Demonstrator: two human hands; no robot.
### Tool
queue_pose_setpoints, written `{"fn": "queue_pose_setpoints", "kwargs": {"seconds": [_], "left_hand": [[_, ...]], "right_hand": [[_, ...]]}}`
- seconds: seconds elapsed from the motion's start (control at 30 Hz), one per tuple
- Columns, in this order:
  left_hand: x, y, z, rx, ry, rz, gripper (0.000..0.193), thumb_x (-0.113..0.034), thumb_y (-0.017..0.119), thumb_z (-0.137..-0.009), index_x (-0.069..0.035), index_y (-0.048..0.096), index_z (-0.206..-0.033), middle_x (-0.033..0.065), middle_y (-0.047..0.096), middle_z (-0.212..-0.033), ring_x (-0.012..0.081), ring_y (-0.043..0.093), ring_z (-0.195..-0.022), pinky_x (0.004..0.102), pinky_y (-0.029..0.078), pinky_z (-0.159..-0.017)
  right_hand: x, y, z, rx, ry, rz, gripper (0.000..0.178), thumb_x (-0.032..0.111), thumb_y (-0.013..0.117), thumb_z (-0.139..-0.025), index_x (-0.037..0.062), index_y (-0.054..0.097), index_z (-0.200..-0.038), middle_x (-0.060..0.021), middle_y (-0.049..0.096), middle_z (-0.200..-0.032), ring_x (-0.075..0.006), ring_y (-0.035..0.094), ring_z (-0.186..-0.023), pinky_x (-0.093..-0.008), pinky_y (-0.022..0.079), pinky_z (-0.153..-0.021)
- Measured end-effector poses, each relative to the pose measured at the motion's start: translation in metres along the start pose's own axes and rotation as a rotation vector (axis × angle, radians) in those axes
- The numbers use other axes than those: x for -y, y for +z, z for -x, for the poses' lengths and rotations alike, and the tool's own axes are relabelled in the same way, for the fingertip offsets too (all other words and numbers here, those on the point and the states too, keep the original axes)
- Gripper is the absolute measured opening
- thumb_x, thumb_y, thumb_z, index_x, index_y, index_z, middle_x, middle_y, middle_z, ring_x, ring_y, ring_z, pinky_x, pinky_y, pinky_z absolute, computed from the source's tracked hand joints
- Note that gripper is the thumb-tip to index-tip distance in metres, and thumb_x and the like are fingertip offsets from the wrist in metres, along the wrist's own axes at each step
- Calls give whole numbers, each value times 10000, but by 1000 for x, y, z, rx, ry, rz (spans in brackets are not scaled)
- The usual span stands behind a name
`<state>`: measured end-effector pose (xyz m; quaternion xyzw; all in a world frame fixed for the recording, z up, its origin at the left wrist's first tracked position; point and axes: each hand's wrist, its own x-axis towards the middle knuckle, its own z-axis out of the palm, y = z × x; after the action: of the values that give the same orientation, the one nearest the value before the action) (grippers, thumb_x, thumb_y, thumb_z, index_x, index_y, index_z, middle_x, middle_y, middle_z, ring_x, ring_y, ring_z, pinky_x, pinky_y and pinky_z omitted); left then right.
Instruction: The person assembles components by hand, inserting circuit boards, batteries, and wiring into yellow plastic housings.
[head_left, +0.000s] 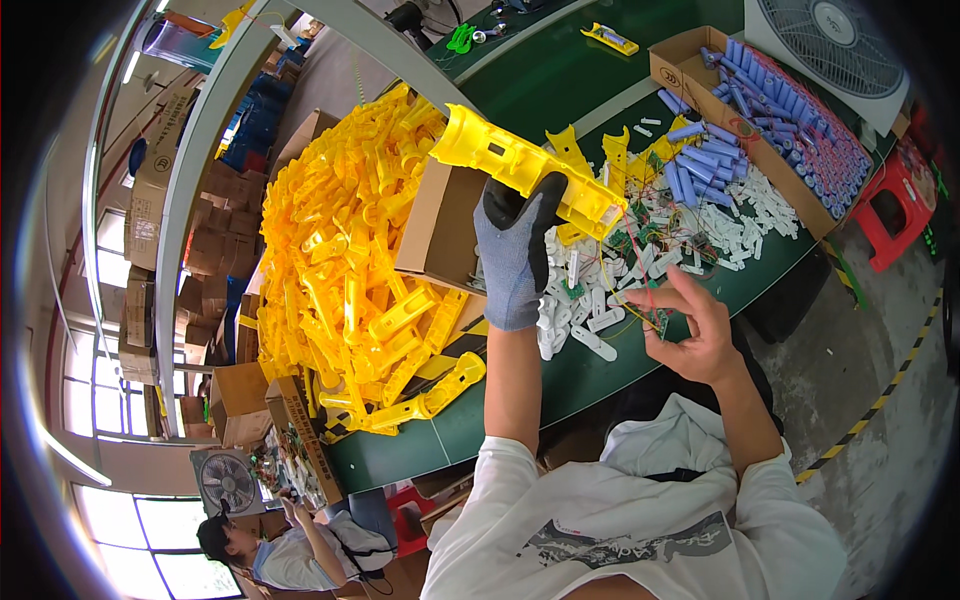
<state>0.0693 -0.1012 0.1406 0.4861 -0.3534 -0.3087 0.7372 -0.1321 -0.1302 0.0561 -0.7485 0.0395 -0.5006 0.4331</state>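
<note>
My left hand, in a grey and black glove, grips a long yellow plastic housing that it holds tilted above the table. Thin red and yellow wires run from the lower right end of this housing toward my bare right hand. Between the right thumb and fingers is a small green circuit board, partly covered by them. Below and between my hands lie many loose white plastic pieces. More wired circuit boards lie among them, just past the right hand.
A large heap of yellow housings covers the left side, beside a brown cardboard box. Purple battery cells lie loose at right, near a cardboard tray full of cells. A white fan stands behind; another person sits at lower left.
</note>
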Motion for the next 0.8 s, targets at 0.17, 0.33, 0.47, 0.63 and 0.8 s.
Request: {"fn": "queue_pose_setpoints", "kwargs": {"seconds": [0.17, 0.33, 0.47, 0.63, 0.8], "left_hand": [[-2, -1, 3, 22, 74, -169, 358, -23, 717, -822, 23, 554, -1137, 75, 656, -1033, 145, 632, -922, 287, 517, -839], [3, -7, 5, -141, 240, -158, 444, 109, 608, -827, 31, 455, -1236, 139, 624, -1108, 192, 621, -1029, 314, 491, -915], [0, 0, 7, -27, 360, -136, 363, 31, 542, -902, 23, 426, -1246, 188, 618, -1133, 286, 645, -989, 383, 516, -869], [1, 10, 13, 160, 244, -232, 641, 115, 498, -812, -39, 300, -1402, 197, 550, -1243, 300, 649, -965, 369, 533, -806], [-2, 23, 22, 297, -53, -317, 877, 173, 524, -733, -129, 189, -1485, 128, 524, -1245, 203, 637, -902, 292, 527, -721]], "right_hand": [[-2, 2, -3, 203, -31, 281, 865, -37, 666, -711, 76, 247, -1459, -87, 690, -1106, -247, 613, -927, -349, 480, -820], [11, -9, -9, 41, 407, 137, 858, 40, 722, -742, 65, 241, -1452, -84, 701, -916, -189, 620, -735, -292, 474, -668], [6, -25, -7, -101, 595, -256, 521, 77, 743, -775, 71, 446, -1204, -73, 666, -822, -87, 589, -668, -225, 431, -596], [-10, -33, -4, -219, 619, -914, 301, 62, 682, -837, 21, 541, -1100, -58, 643, -834, -56, 606, -727, -176, 422, -514], [-3, -46, -8, -267, 683, -925, 307, 118, 626, -897, -34, 547, -1151, -79, 662, -840, -77, 613, -709, -142, 414, -479]]}}
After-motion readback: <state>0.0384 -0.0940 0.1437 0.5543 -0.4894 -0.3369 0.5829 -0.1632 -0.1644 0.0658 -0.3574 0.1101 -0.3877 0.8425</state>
